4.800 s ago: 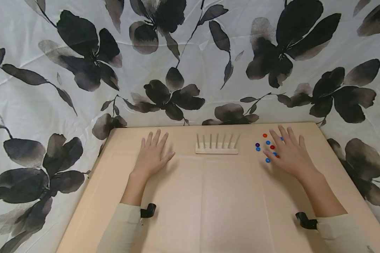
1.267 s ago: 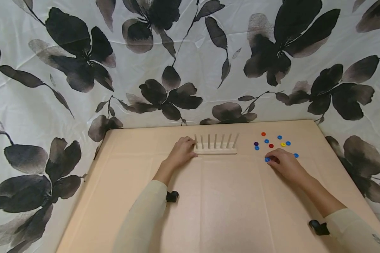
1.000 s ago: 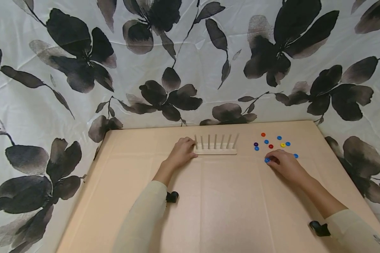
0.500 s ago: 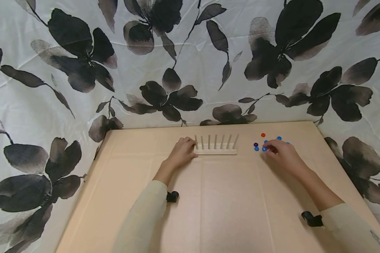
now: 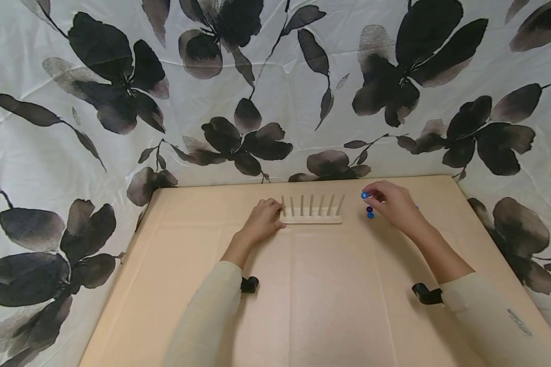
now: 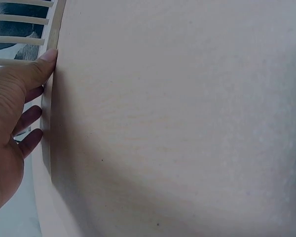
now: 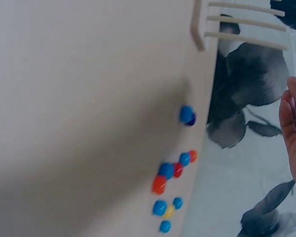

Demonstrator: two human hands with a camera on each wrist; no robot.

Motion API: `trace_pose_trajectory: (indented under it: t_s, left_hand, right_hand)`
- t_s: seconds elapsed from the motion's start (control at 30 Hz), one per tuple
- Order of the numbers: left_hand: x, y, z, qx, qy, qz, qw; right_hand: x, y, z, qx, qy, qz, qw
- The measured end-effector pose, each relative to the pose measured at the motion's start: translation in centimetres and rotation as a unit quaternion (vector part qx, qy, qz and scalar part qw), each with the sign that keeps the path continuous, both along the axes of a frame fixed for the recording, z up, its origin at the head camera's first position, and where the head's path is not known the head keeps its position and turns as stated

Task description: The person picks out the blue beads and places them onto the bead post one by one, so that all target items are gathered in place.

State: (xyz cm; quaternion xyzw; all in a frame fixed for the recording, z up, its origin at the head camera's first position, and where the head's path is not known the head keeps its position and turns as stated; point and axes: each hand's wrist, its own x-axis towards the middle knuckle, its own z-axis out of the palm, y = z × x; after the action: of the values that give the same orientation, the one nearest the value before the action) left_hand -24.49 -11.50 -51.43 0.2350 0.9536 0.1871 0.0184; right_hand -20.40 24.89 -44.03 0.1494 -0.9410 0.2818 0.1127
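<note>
A pale wooden peg rack [image 5: 311,219], a low bar with several upright pegs, stands near the table's far edge. My left hand [image 5: 263,220] grips its left end; in the left wrist view the thumb lies against the base and the other fingers reach round behind. Right of the rack, my right hand [image 5: 397,206] is raised and pinches a blue bead [image 5: 365,195] between thumb and fingertips. Below that bead lie a dark purple bead [image 5: 369,209] and another blue one. The right wrist view shows my right hand's fingertips at its edge, with the held bead out of sight.
More loose beads lie under and behind my right hand, mostly hidden in the head view. The right wrist view shows them: several blue, a yellow bead [image 7: 168,212], a red bead [image 7: 177,170] and orange ones. A floral cloth [image 5: 248,76] hangs behind the table [image 5: 330,295].
Both hands lay spread flat at first. The left hand has since taken hold of the rack's end; the right has picked up a blue bead and carried it up and left toward the rack.
</note>
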Motion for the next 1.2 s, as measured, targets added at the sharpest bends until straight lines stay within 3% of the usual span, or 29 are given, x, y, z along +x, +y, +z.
trace_pose_trajectory:
  t_s: [0.4,0.63,1.2]
  left_hand:
    - [0.1,-0.1,0.0,-0.002,0.004,-0.002,1.0]
    - [0.3,0.0,0.1,0.0,-0.001,0.003,1.0]
    - [0.1,-0.1,0.1,0.002,0.015,-0.005,0.9999]
  right_hand:
    - [-1.5,-5.4,2.5,-0.014,-0.003,0.031,0.999]
    - [-2.2,-8.0,2.8,-0.013,0.0,0.079,0.997]
    - [-3.9,-14.2,2.6,0.009,-0.008,0.139,0.99]
